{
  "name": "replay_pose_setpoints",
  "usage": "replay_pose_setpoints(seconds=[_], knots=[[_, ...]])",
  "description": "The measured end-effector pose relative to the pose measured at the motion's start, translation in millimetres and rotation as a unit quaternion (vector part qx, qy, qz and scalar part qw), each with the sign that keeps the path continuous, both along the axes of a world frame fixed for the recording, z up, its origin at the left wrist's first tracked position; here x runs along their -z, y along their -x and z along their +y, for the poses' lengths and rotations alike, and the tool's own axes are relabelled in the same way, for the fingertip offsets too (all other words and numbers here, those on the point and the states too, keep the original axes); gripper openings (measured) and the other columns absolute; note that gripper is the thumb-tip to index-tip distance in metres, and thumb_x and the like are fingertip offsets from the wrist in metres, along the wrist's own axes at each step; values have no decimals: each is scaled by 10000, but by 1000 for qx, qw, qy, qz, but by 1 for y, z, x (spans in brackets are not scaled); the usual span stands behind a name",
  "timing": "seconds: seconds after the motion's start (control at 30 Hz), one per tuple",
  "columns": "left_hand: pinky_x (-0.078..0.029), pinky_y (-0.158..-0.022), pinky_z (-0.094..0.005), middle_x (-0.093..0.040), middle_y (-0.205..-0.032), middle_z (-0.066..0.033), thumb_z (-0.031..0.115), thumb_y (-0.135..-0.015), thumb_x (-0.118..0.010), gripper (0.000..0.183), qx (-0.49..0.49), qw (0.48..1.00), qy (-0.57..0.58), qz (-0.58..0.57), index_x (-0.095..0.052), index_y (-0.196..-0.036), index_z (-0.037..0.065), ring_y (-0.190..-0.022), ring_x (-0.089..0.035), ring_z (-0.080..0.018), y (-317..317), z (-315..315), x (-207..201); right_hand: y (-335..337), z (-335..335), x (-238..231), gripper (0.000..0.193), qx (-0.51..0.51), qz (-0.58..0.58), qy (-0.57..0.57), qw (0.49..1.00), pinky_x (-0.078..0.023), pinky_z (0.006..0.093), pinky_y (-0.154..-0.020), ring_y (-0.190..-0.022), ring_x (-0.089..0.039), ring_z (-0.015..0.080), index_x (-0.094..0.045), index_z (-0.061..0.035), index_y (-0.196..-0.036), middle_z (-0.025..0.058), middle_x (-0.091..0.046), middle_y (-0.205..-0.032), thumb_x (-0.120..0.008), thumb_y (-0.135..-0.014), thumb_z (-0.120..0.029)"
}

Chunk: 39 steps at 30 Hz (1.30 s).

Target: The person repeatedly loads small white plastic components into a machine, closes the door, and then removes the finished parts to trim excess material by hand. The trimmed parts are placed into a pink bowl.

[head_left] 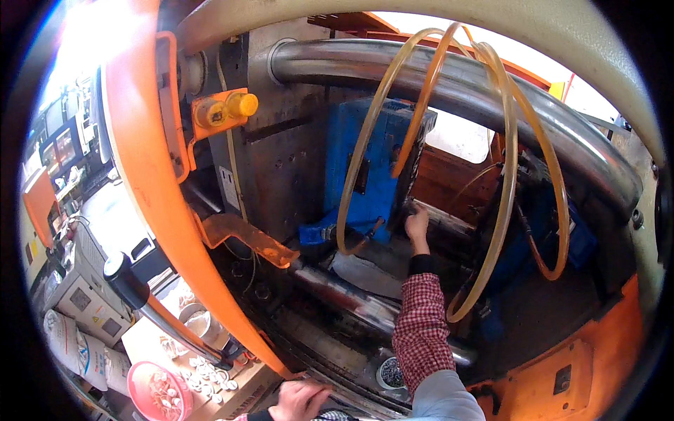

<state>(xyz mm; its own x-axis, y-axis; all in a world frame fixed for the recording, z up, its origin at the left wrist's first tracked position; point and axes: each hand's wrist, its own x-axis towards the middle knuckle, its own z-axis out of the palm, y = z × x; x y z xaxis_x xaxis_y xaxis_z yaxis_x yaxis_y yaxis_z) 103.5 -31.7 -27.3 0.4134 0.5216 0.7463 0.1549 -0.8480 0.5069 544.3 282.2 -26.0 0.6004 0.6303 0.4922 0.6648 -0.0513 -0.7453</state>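
Note:
My right arm, in a red checked sleeve, reaches into a moulding machine. My right hand [417,222] is closed at the lower right edge of a blue mould block [351,158], by its dark inner face. Whatever its fingers hold, if anything, is hidden. My left hand [300,401] is low in the picture, beside the machine's front rail [351,401]. Its fingers are curled, and I cannot make out anything in them. Translucent yellow hoses [507,203] loop down in front of the mould and to the right of my right hand.
A thick steel tie bar [351,62] crosses above, and a lower bar [344,295] runs beneath my right arm. An orange door frame [151,151] stands at left. A cup of dark pellets [392,373] sits below. A pink basin [160,389] and small white parts [207,375] lie outside.

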Motion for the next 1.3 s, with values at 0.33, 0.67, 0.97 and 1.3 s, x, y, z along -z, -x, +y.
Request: replay_pose_setpoints(seconds=[0.33, 0.67, 0.97, 1.3], knots=[[-345, -938, -323, -417, -1238, -121, 134, -791, -607, 630, -290, 938, 86, -167, -305, -1322, -23, -1108, -424, -207, 107, 13, -23, 59, -23, -21, 598, 54, -161, 108, 980, -352, 548, -990, -1220, -390, 390, -506, -155, -1321, 175, -423, -1320, -572, -735, -56], [-441, -553, -231, -563, -638, -39, 52, -907, -533, 64, -24, 892, 356, -276, -542, -890, -9, -574, -551, -104, 106, 31, -48, 175, -202, -63, 94, -101, -106, -136, 980, -480, 388, -675, -768, -615, 339, -619, 0, -876, 180, -606, -797, -560, -845, -66], [-495, -825, -358, -634, -866, -124, -38, -857, -527, 86, 289, 898, 330, 9, -551, -939, -34, -866, -632, -214, 62, -22, -48, 270, -489, 136, 243, -330, 4, 441, 835, -483, 396, -656, -752, -639, 275, -618, -53, -795, 132, -644, -761, -682, -798, -288], [-415, -735, -466, -509, -963, -226, 91, -869, -581, 377, 517, 826, 216, 63, -392, -1176, -21, -888, -511, -397, -67, -127, -27, 332, -507, 158, 252, -266, -33, 438, 858, -495, 452, -741, -878, -629, 369, -631, -35, -939, 192, -652, -912, -641, -792, -239]])
